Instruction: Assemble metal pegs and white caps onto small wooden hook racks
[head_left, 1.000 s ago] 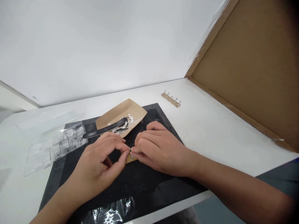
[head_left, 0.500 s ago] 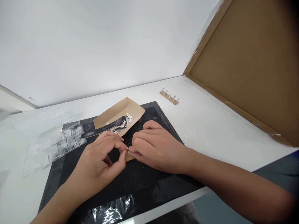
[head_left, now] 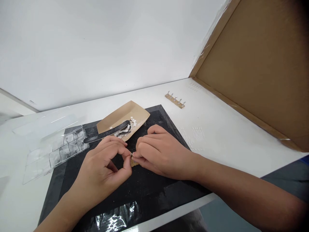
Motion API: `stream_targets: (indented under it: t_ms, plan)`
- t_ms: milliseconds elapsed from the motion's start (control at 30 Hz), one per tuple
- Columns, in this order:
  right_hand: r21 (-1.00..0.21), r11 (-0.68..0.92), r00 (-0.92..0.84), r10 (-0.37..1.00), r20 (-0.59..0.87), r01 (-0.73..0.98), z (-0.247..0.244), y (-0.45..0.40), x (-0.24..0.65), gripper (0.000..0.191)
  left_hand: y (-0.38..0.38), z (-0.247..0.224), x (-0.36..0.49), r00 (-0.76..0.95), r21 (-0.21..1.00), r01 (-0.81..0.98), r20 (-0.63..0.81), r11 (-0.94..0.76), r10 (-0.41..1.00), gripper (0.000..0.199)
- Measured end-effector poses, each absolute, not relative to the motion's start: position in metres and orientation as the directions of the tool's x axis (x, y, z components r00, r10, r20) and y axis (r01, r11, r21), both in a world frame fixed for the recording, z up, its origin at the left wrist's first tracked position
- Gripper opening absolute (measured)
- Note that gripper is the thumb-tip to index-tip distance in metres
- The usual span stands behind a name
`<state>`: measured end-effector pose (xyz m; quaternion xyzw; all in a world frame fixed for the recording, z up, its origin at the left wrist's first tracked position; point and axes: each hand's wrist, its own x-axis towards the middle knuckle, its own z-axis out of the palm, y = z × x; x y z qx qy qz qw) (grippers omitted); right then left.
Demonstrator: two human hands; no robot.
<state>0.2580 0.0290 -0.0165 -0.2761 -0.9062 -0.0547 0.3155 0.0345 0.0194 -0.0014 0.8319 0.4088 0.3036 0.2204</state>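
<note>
My left hand [head_left: 103, 164] pinches at a tiny dark, shiny piece [head_left: 131, 155] between thumb and forefinger. From the other side, my right hand [head_left: 161, 153] has its fingertips closed at the same spot, touching or nearly touching that piece; what lies between them is too small to make out. Just below the fingertips a small yellowish piece [head_left: 134, 162] shows, partly covered by my right hand. Both hands are over a black mat [head_left: 135, 196].
Behind my hands, a brown paper tray [head_left: 116, 117] holds white bits and a black nail file [head_left: 106, 131]. A clear compartment box [head_left: 58, 158] lies left. Back right are a strip with several small upright clips [head_left: 175, 101] and a large cardboard panel [head_left: 256, 74].
Both hands keep nearly the same pose at the same place. My left thumb and fingertips have shifted very slightly.
</note>
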Motion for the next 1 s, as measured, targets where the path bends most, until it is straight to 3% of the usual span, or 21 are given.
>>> stream_targets:
  t_ms: [800,1000]
  plan:
    - [-0.213,0.846,-0.635,0.513,0.578,0.490,-0.0201,0.0305,0.2591,0.030,0.0178,0.0019,0.0346,0.467,0.626,0.540,0.334,-0.563,0.819,0.010]
    - [-0.337,0.848,-0.614,0.529,0.586,0.409,-0.0216,0.0321,0.2605,0.018,0.0183,0.0021,0.0333,0.472,0.660,0.519,0.307,-0.542,0.826,0.008]
